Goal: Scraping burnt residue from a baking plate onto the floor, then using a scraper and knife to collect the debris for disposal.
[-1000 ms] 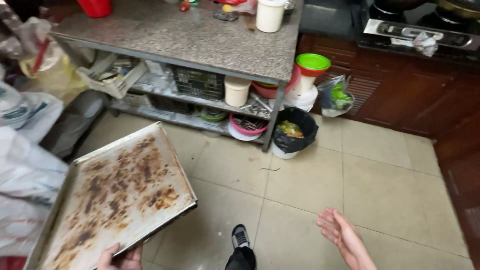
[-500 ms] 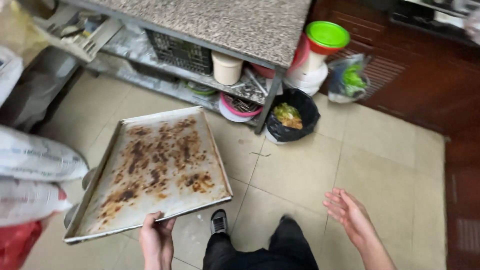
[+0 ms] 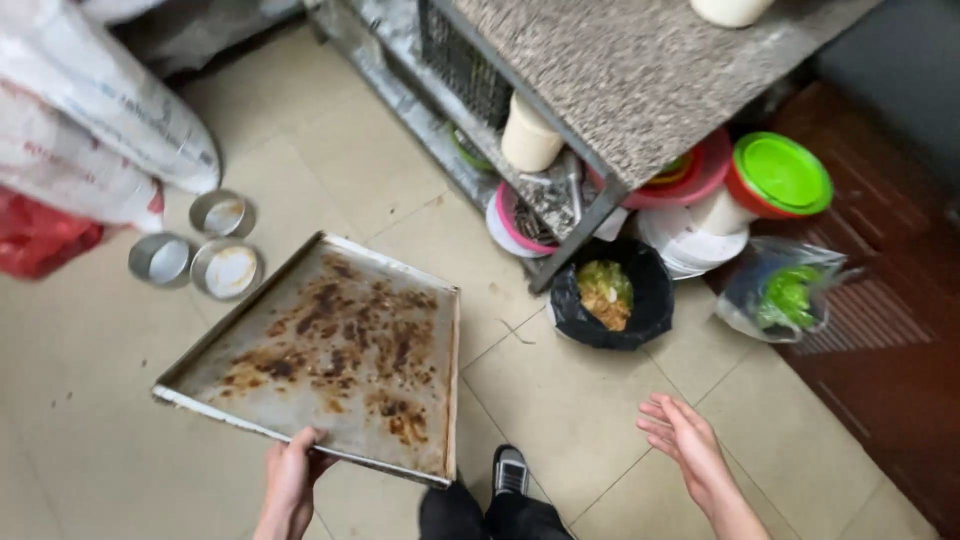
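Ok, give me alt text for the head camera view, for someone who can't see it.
Seen from above, a person's left hand grips the near edge of a large, stained metal baking tray over a tiled floor, while the right hand hangs open and empty. Beyond are a black-lined bin of food scraps, three round tins and a stone-topped shelf unit.

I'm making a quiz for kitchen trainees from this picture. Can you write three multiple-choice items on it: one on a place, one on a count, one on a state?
1. Where is the black-lined bin?
A. on the counter
B. on the floor by the table leg
C. on the tray

2. How many round tins lie on the floor?
A. one
B. three
C. five

3. How is the baking tray?
A. clean
B. stained brown
C. full of dough

Answers: 1 B, it stands on the tiles; 2 B, three lie beside the sacks; 3 B, the left hand holds it and its surface shows burnt marks.
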